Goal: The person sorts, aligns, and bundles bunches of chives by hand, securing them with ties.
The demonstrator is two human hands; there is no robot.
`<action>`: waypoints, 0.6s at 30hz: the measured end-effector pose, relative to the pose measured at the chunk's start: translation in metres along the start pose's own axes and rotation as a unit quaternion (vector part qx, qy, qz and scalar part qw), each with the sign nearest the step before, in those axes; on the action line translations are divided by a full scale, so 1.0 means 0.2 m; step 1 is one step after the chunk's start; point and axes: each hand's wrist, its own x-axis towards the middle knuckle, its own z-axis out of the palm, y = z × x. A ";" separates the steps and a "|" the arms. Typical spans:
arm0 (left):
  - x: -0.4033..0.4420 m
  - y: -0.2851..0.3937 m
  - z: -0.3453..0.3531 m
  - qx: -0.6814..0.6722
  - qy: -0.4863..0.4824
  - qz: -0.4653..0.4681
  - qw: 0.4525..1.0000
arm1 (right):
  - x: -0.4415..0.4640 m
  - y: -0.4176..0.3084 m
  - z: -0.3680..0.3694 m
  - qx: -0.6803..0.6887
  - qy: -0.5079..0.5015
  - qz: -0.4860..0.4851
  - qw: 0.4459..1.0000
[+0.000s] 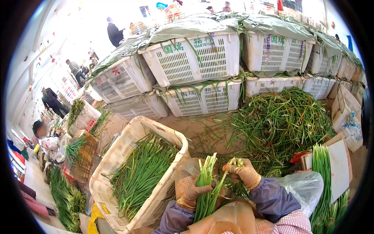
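In front of my body, my left hand (194, 194) is closed around an upright bunch of green stalks (205, 177) with pale ends, like scallions or chives. My right hand (244, 173) is just right of it, fingers pinched on the pale ends of a few green stalks (232, 161). One of these stalks slants down to the bunch in my left hand. Gloves cover both hands. Left of my hands, a large white crate (102, 171) holds many loose green stalks (146, 171) of the same kind.
A heap of trimmed leaves (286, 124) lies on the floor to the right. Neat bundled stalks (321, 167) rest by a white board (338, 165). Stacked white crates (193, 58) form a wall ahead. A co-worker (50, 142) sits at the left beside more greens (64, 199).
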 end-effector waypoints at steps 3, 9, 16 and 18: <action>0.01 0.01 0.01 -0.004 -0.002 -0.002 1.000 | -0.01 -0.01 0.00 -0.026 0.000 0.032 0.999; 0.00 0.03 0.03 -0.012 0.030 0.003 0.999 | -0.01 0.12 0.03 -0.075 -0.040 0.053 0.995; -0.02 0.06 0.09 -0.017 0.085 0.013 0.996 | 0.00 0.18 -0.02 -0.018 -0.027 0.019 0.999; -0.01 0.05 0.10 -0.016 0.086 0.001 0.996 | -0.02 0.13 0.01 -0.036 -0.054 -0.005 0.998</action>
